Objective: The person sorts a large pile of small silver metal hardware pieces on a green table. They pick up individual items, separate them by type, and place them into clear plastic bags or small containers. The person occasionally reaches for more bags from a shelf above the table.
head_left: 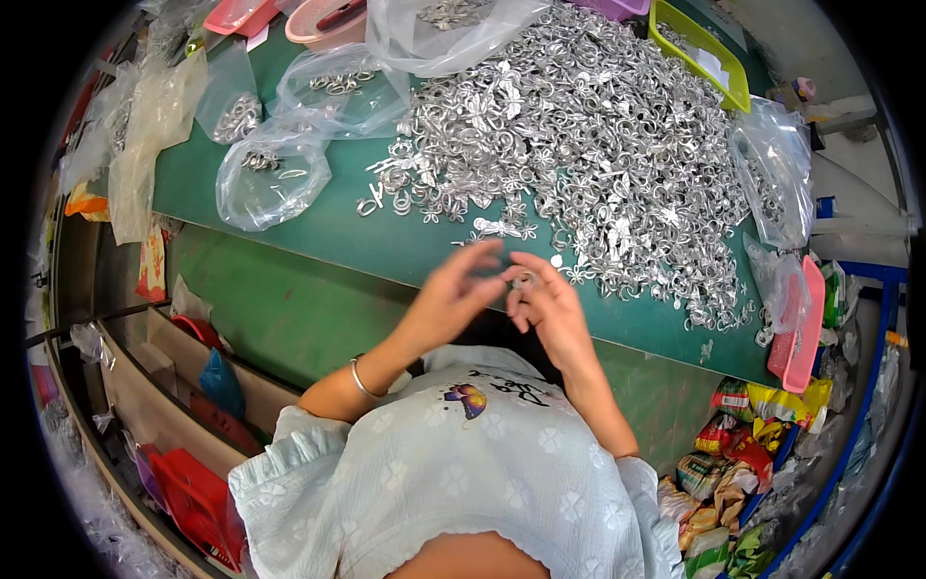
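My right hand [548, 311] is over the table's near edge, its fingers curled around a small silver ring-like piece [526, 279]. Close beside it, my left hand [457, 294] is a little blurred, with its fingers stretched and apart. The left thumb reaches toward the piece; whether it touches is hard to tell. Just beyond both hands spreads a large heap of silver metal pieces [588, 125], with rings, flower and leaf shapes among them. A few loose silver pieces [504, 228] lie at the heap's near edge.
Clear plastic bags [275, 188] with silver pieces lie at the left of the green table [376, 253]. A yellow-green basket [738, 82] stands at the back right, a pink basket [799, 333] at the right edge. Below are a red crate [193, 502] and colourful packets [743, 444].
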The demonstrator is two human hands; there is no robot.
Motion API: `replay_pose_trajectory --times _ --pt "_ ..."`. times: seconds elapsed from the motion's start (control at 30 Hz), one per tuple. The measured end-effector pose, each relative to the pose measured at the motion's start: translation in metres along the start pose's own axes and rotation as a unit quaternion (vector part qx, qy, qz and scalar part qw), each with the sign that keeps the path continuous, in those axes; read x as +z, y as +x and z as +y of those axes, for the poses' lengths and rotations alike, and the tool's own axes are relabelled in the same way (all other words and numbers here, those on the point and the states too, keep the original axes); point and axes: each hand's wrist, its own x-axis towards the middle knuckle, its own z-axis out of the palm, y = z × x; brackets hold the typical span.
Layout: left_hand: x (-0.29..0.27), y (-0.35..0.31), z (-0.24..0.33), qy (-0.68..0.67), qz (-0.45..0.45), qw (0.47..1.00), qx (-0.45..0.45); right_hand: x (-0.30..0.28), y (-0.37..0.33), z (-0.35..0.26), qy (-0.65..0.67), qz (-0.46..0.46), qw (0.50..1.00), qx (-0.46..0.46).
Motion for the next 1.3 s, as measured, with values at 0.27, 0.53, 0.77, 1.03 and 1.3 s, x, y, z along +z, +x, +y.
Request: replay_pose_trajectory --times 0.27,0.53,0.77,1.03,1.3 --pt "0.012 0.002 -0.02 -0.369 0.044 0.916 -0.15 -0.012 0.023 -0.035 -0.513 0.203 0.779 -0.298" --pt "0.009 -0.001 -0.009 -0.108 0.083 0.99 -0.035 -0.029 0.063 -0.034 -0.672 0.175 0.609 -0.382" --pt "-0.006 0.018 0.003 0.226 0.175 0.954 0.089 -0.024 0.04 -0.028 -0.167 0.145 0.965 -0.138" --pt "0.007 0.013 0.01 0.235 0.137 0.96 0.062 -0.022 0.03 -0.024 -0.393 0.125 0.899 -0.149" --pt "-0.013 0.002 -0.013 0.35 0.208 0.904 0.133 -0.016 0.029 -0.021 -0.624 0.114 0.73 -0.253"
